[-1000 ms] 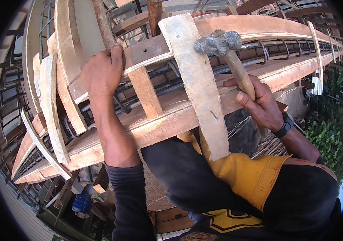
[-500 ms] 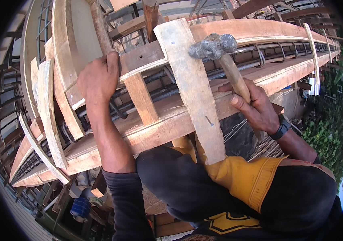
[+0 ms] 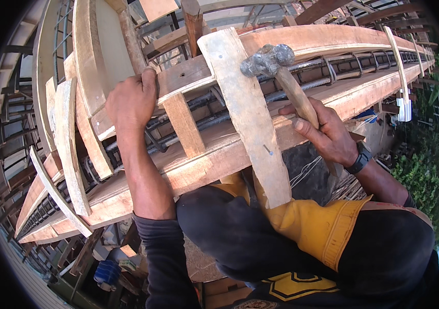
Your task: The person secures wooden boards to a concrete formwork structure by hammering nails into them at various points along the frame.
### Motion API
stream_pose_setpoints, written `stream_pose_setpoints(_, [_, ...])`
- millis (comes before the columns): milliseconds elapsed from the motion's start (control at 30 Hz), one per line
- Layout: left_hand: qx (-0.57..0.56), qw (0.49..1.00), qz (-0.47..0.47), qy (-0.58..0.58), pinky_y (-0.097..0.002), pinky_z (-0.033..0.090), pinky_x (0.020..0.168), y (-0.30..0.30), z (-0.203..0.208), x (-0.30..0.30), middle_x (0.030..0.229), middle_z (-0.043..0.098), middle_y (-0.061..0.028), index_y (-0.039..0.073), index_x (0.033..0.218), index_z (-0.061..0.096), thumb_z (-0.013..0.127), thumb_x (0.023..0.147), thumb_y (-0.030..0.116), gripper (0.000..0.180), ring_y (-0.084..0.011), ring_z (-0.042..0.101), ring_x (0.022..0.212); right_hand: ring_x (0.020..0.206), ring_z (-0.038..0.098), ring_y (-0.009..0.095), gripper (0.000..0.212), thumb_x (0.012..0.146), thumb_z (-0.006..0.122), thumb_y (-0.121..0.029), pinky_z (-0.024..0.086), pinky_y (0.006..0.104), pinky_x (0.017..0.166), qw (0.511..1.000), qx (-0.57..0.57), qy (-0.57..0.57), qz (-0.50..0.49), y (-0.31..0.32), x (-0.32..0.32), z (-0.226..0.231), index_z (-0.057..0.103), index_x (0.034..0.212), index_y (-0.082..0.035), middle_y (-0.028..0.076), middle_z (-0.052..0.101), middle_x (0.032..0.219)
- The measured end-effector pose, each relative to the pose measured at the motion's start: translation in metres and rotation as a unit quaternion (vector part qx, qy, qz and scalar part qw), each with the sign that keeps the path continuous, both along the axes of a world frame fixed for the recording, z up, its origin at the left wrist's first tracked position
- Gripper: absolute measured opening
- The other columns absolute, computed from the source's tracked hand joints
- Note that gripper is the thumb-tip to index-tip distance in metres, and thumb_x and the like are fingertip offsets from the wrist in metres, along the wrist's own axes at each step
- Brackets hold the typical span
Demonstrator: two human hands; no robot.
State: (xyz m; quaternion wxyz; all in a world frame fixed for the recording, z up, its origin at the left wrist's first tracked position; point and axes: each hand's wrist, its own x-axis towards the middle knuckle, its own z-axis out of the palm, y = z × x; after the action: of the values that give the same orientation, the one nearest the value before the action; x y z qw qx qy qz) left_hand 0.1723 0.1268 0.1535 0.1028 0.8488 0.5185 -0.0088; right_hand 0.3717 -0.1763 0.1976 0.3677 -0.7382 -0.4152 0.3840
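while the hammer [image 3: 297,98] is held upright: its wooden handle is wrapped by the bent fingers of the right hand [image 3: 332,136], and its grey metal head is seen in front of the upper part of the pale plank (whether the plank is touched by it cannot be told).
right wrist: a dark watch [image 3: 360,158] is worn there.
left hand: it is set over the upper board [image 3: 183,74], to the left of the pale plank; its fingers are bent over the edge, but the tips are hidden, so how tightly the board is held cannot be told.
pale plank [image 3: 248,113]: it is laid crosswise, at a slant, over the upper board and the lower board [image 3: 199,167]; its bottom end is seen against yellow legwear [image 3: 307,221].
nail [image 3: 268,150]: it is stuck, tilted, in the lower part of the plank, and its head stands clear of the wood.
short block [image 3: 184,125]: it is placed between the two boards, between the left hand and the plank.
steel bars [image 3: 312,83]: they are enclosed lengthwise between the boards, with bent ties spaced along them.
right edge: green foliage [image 3: 415,175] is seen beyond the woodwork.
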Motion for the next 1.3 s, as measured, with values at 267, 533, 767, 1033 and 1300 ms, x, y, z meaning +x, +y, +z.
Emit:
stream_pose_setpoints(267, [-0.005, 1.000, 0.000, 0.004, -0.0496, 0.050, 0.093, 0.000, 0.000, -0.003, 0.097, 0.070, -0.0274, 0.006, 0.100, 0.076, 0.035, 0.097, 0.051, 0.061, -0.0461, 0.066, 0.098, 0.092, 0.062, 0.019, 0.037, 0.099, 0.063, -0.036, 0.050, 0.0345, 0.081, 0.999, -0.028, 0.001, 0.017, 0.005, 0.003, 0.002, 0.064, 0.120, -0.005, 0.010, 0.065, 0.100])
stream_pose_setpoints(533, [0.004, 1.000, -0.002, -0.011, -0.0496, 0.050, 0.093, -0.001, -0.001, -0.003, 0.097, 0.070, -0.0271, 0.006, 0.100, 0.077, 0.035, 0.097, 0.051, 0.061, -0.0458, 0.067, 0.098, 0.090, 0.061, 0.016, 0.041, 0.100, 0.062, -0.035, 0.049, 0.0328, 0.080, 1.000, 0.001, 0.015, 0.015, 0.003, 0.002, 0.000, 0.062, 0.123, -0.001, 0.010, 0.065, 0.099])
stream_pose_setpoints(767, [-0.016, 1.000, -0.009, -0.008, -0.0494, 0.050, 0.093, 0.003, 0.003, -0.003, 0.097, 0.070, -0.0275, 0.005, 0.099, 0.077, 0.035, 0.097, 0.051, 0.062, -0.0461, 0.067, 0.099, 0.094, 0.062, 0.017, 0.040, 0.100, 0.062, -0.034, 0.050, 0.0328, 0.084, 1.000, -0.009, 0.016, 0.006, 0.005, -0.002, 0.004, 0.061, 0.125, -0.001, 0.010, 0.066, 0.105])
stream_pose_setpoints(1033, [-0.017, 1.000, -0.004, 0.008, -0.0499, 0.050, 0.094, 0.003, 0.000, -0.001, 0.099, 0.070, -0.0273, 0.006, 0.102, 0.077, 0.035, 0.097, 0.053, 0.063, -0.0464, 0.066, 0.100, 0.098, 0.062, 0.016, 0.039, 0.101, 0.061, -0.028, 0.051, 0.0330, 0.087, 0.999, -0.007, 0.040, -0.010, 0.002, -0.002, 0.001, 0.059, 0.128, -0.001, 0.009, 0.067, 0.112])
stream_pose_setpoints(1300, [-0.027, 1.000, 0.009, 0.007, -0.0504, 0.050, 0.094, 0.003, 0.004, 0.000, 0.100, 0.071, -0.0265, 0.007, 0.104, 0.077, 0.035, 0.097, 0.055, 0.063, -0.0459, 0.066, 0.100, 0.097, 0.063, 0.017, 0.038, 0.100, 0.062, -0.030, 0.051, 0.0332, 0.085, 0.999, -0.037, 0.000, 0.025, 0.006, 0.006, 0.006, 0.060, 0.127, -0.003, 0.010, 0.067, 0.109])
